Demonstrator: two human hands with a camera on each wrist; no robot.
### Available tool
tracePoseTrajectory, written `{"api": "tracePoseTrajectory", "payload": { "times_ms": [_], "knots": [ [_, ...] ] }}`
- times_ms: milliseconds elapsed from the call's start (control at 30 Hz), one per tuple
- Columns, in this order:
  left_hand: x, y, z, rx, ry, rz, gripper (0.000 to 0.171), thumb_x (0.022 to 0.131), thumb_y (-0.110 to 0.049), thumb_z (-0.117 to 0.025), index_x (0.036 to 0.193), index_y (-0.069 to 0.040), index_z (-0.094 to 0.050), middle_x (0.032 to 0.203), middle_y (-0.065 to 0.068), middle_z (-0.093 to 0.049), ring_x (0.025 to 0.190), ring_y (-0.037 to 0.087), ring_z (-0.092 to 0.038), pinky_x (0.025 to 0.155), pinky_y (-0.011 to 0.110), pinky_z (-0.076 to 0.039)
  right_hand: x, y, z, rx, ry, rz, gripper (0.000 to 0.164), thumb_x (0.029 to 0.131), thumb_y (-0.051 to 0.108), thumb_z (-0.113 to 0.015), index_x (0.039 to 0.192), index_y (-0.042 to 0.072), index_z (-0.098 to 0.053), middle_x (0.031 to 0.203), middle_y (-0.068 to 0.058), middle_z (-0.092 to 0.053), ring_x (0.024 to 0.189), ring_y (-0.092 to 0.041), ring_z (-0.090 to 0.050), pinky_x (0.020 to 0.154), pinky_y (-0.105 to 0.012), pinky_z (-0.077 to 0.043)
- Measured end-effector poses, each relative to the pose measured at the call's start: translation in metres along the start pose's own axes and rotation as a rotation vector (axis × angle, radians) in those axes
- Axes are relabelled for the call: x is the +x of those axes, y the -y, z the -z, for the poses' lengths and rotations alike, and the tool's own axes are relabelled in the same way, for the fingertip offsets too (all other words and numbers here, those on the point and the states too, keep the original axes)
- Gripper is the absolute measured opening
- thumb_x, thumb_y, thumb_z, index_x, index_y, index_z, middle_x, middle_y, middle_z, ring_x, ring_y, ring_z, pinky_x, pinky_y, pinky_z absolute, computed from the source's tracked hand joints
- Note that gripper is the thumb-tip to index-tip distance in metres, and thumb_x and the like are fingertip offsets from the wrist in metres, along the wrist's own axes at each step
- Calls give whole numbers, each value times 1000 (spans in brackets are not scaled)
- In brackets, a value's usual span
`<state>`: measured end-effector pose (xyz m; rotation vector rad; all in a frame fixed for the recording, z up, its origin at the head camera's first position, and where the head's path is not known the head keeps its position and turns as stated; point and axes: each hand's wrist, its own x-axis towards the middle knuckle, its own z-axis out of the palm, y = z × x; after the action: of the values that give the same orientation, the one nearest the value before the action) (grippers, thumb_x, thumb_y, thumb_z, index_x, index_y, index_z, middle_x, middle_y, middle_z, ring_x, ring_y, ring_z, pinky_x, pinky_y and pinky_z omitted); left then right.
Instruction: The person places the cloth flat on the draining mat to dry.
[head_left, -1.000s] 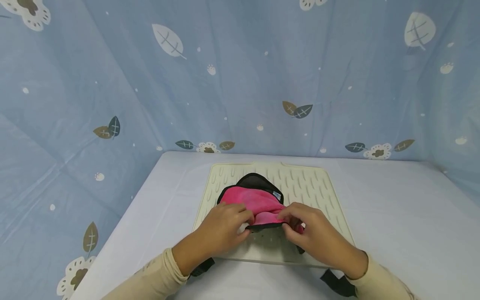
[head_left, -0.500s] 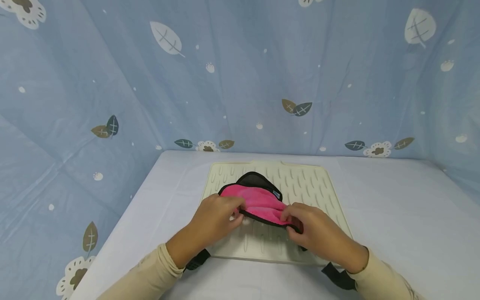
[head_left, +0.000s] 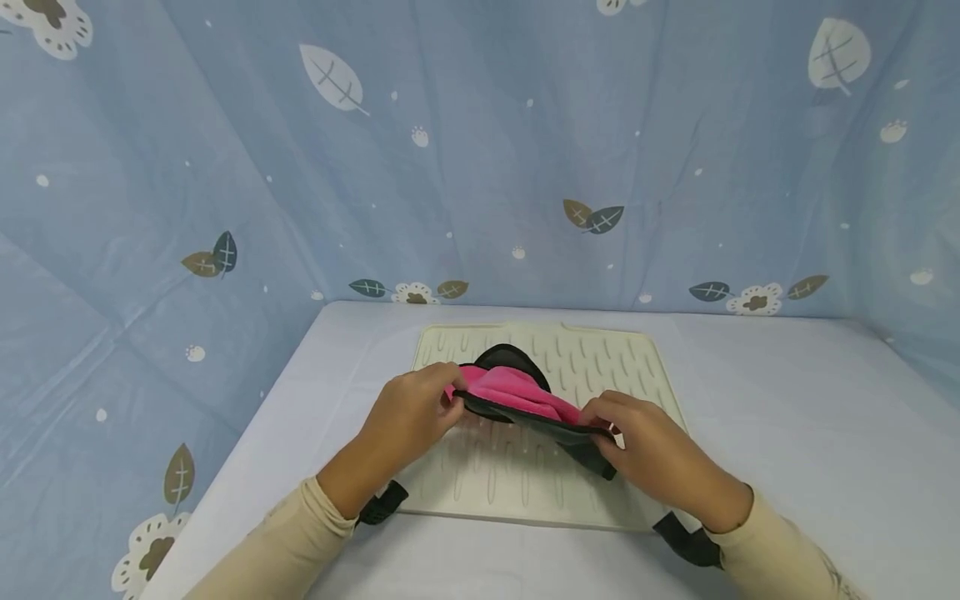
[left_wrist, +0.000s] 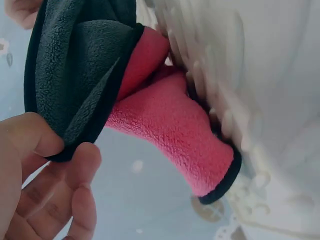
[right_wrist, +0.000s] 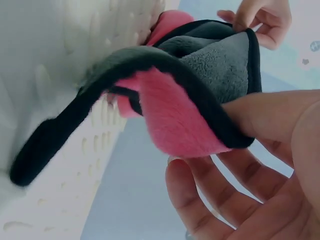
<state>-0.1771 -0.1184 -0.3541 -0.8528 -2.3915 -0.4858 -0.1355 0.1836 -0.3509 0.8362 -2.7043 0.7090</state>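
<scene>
A two-sided cloth (head_left: 517, 387), plush pink on one face and dark grey on the other with black edging, is partly raised over a cream ribbed mat (head_left: 517, 492). At its near left corner, my left hand (head_left: 408, 417) pinches the black edge between thumb and fingers. The right hand (head_left: 652, 442) pinches the near right corner. In the left wrist view the grey face (left_wrist: 75, 70) hangs toward me, while a pink fold (left_wrist: 170, 130) droops beside the mat. A black-edged strip of cloth (right_wrist: 45, 145) droops onto the mat in the right wrist view.
The mat lies on a white-covered table (head_left: 787, 417). Behind and to the left hangs a blue curtain (head_left: 480, 167) printed with leaves and flowers. Black straps (head_left: 688, 540) show at both wrists, below the sleeves.
Both hands have moved apart, the left one up and to the left. The near edge is now stretched between them and lifted, showing the grey underside.
</scene>
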Motion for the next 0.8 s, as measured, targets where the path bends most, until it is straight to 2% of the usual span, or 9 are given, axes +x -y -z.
{"api": "tracePoseTrajectory", "payload": {
  "times_ms": [167,467,633,700,800],
  "knots": [
    [2,7,6,-30,-36,18,19,77,4,-73,87,-9,-63,79,0,-69,61,7,-61,54,18,-48,1,-4,1,-18,-28,11,36,76,-14,-76,98,14,-70,93,9,-65,83,-5,-62,71,-26,-56],
    [5,15,18,-42,-44,70,15,82,0,-73,92,-9,-64,86,2,-72,65,10,-67,48,17,-39,2,-13,5,-23,-88,-77,31,77,-14,-74,96,10,-70,95,2,-65,82,-11,-63,71,-31,-58],
    [6,19,24,-15,-59,79,16,81,-2,-74,91,-9,-65,87,3,-73,67,11,-69,47,18,-37,2,-15,9,-53,-156,-44,33,74,-17,-75,94,9,-70,94,0,-65,81,-14,-63,70,-35,-57],
    [5,21,26,0,-45,68,16,80,-3,-74,91,-10,-64,87,2,-72,68,11,-69,48,19,-39,2,-16,10,-57,-161,-21,33,73,-18,-74,93,8,-69,93,1,-65,81,-14,-64,70,-34,-58],
    [4,23,26,6,19,34,18,78,-3,-75,89,-13,-64,88,-3,-69,72,8,-66,54,21,-45,2,-17,10,-65,-132,4,33,72,-18,-74,89,11,-69,91,4,-65,82,-11,-63,71,-32,-58]
  ]
}}
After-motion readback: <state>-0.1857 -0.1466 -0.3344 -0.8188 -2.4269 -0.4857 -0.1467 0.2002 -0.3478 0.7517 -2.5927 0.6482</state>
